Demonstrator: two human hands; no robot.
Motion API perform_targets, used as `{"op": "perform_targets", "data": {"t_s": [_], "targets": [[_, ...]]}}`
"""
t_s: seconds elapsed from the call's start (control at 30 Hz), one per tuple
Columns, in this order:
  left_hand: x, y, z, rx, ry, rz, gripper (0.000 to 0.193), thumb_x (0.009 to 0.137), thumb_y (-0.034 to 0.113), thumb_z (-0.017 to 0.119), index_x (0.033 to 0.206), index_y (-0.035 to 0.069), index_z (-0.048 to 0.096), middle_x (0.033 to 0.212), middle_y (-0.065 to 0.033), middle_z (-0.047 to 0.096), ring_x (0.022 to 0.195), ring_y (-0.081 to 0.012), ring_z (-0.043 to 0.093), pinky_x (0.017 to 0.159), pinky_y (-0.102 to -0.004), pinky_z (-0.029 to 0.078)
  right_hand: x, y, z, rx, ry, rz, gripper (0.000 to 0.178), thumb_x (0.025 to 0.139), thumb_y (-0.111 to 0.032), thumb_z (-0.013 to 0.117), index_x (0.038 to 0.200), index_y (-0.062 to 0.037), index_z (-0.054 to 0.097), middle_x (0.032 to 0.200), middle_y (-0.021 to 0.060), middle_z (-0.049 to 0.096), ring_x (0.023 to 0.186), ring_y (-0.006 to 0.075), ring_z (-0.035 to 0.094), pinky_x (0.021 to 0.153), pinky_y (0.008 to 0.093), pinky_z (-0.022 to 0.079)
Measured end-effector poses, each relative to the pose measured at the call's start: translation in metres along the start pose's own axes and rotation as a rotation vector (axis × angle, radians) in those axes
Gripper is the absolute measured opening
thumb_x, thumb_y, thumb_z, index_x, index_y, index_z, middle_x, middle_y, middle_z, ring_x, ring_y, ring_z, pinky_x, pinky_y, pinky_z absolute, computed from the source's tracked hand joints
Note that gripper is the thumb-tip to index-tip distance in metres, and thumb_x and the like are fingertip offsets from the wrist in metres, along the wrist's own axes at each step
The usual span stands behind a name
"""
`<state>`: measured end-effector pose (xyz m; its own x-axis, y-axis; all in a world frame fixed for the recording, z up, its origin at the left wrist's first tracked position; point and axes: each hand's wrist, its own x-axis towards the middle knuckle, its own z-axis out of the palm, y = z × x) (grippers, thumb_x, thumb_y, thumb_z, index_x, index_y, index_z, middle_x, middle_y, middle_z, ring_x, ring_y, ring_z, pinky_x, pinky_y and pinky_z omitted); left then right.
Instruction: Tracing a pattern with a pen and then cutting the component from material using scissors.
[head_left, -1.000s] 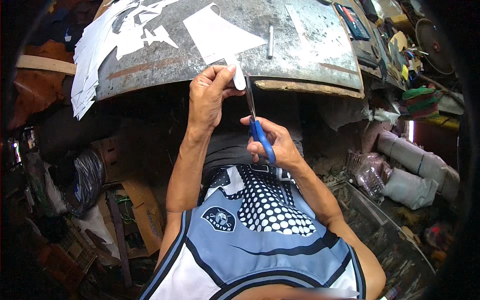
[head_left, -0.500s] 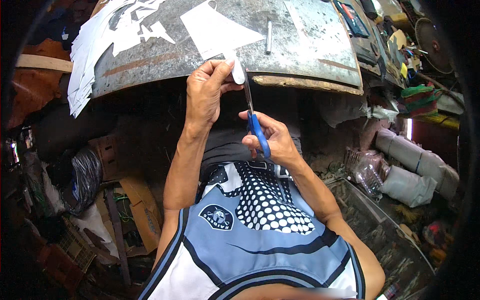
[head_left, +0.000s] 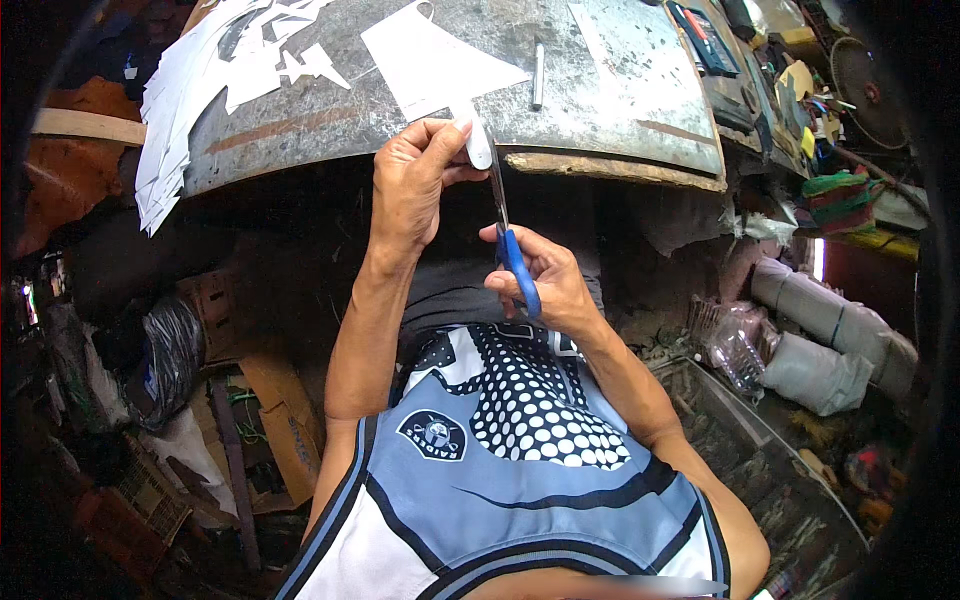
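Between the thumb and fingers of my left hand [head_left: 415, 175] is a small white paper piece [head_left: 479, 148] with a rounded lower end. My right hand [head_left: 550, 275] grips the blue handles of a pair of scissors [head_left: 516, 268]. The blades point up, away from me, and lie along the right edge of the paper piece; whether they touch it I cannot tell. Both hands are raised at the near edge of a worn metal-topped table [head_left: 350, 150]. Beyond them a larger white paper sheet [head_left: 440, 65] lies flat on the table, with a slim metal rod [head_left: 538, 78] to its right.
White paper scraps [head_left: 262, 65] and a stack of paper strips [head_left: 165, 150] cover the table's left side, the stack overhanging the edge. A wooden strip [head_left: 610, 168] runs along the near edge. A dark tray [head_left: 708, 40] sits far right. Wrapped rolls [head_left: 825, 310] lie lower right.
The paper piece has tilted slightly and shifted a little to the right with my left fingertips. My right hand and the scissors have barely moved.
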<state>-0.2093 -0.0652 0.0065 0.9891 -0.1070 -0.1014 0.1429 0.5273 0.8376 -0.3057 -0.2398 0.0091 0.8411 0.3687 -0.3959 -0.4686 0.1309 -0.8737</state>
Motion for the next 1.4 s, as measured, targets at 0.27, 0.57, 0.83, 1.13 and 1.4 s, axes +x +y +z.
{"op": "perform_targets", "data": {"t_s": [0.27, 0.57, 0.83, 1.13, 1.4], "targets": [[0.0005, 0.0018, 0.0017, 0.021, 0.007, -0.012, 0.018, 0.094, 0.018, 0.067, 0.092, 0.0, 0.066, 0.083, -0.0086, 0.07, 0.072, -0.0132, 0.068, 0.066, -0.0301, 0.06, -0.002, 0.0018, -0.0022, 0.001, 0.012, 0.0, 0.054, 0.085, -0.01, 0.078, 0.13, 0.0029, 0.052, 0.073, -0.0014, 0.059, 0.057, 0.0054, 0.057, 0.048, 0.0191, 0.046], [0.0017, 0.0021, 0.0032, 0.052, -0.001, -0.021, 0.019, 0.094, 0.019, 0.067, 0.091, 0.0, 0.067, 0.083, -0.0082, 0.07, 0.073, -0.0126, 0.068, 0.066, -0.0297, 0.06, -0.0037, 0.0004, -0.0015, -0.004, 0.031, 0.02, 0.052, 0.085, -0.011, 0.078, 0.129, 0.0023, 0.053, 0.07, -0.0019, 0.057, 0.054, 0.0051, 0.056, 0.047, 0.0187, 0.046], [0.0022, -0.0006, -0.0006, 0.077, -0.016, -0.028, 0.019, 0.094, 0.018, 0.067, 0.091, 0.0, 0.067, 0.082, -0.0078, 0.069, 0.072, -0.0124, 0.067, 0.066, -0.0294, 0.059, -0.0046, 0.0032, -0.0011, 0.006, 0.044, 0.036, 0.051, 0.085, -0.007, 0.076, 0.129, 0.0028, 0.052, 0.071, -0.0018, 0.058, 0.053, 0.0053, 0.057, 0.046, 0.0185, 0.044], [0.0006, -0.0007, 0.0008, 0.078, -0.034, -0.038, 0.02, 0.094, 0.019, 0.067, 0.09, -0.001, 0.068, 0.082, -0.0074, 0.069, 0.072, -0.0121, 0.067, 0.067, -0.0286, 0.06, -0.0047, 0.0013, -0.0032, -0.018, 0.023, 0.023, 0.055, 0.084, -0.01, 0.078, 0.131, 0.0021, 0.052, 0.071, -0.0018, 0.058, 0.055, 0.0058, 0.058, 0.048, 0.0193, 0.046], [-0.0038, -0.0012, 0.0059, 0.08, -0.027, -0.075, 0.019, 0.094, 0.018, 0.067, 0.089, -0.001, 0.068, 0.082, -0.0065, 0.069, 0.072, -0.0109, 0.067, 0.067, -0.0273, 0.06, -0.0024, -0.0029, -0.0047, -0.014, 0.027, 0.0, 0.058, 0.084, -0.012, 0.079, 0.133, 0.0022, 0.051, 0.071, -0.0019, 0.058, 0.057, 0.0064, 0.058, 0.05, 0.0205, 0.047]]}}
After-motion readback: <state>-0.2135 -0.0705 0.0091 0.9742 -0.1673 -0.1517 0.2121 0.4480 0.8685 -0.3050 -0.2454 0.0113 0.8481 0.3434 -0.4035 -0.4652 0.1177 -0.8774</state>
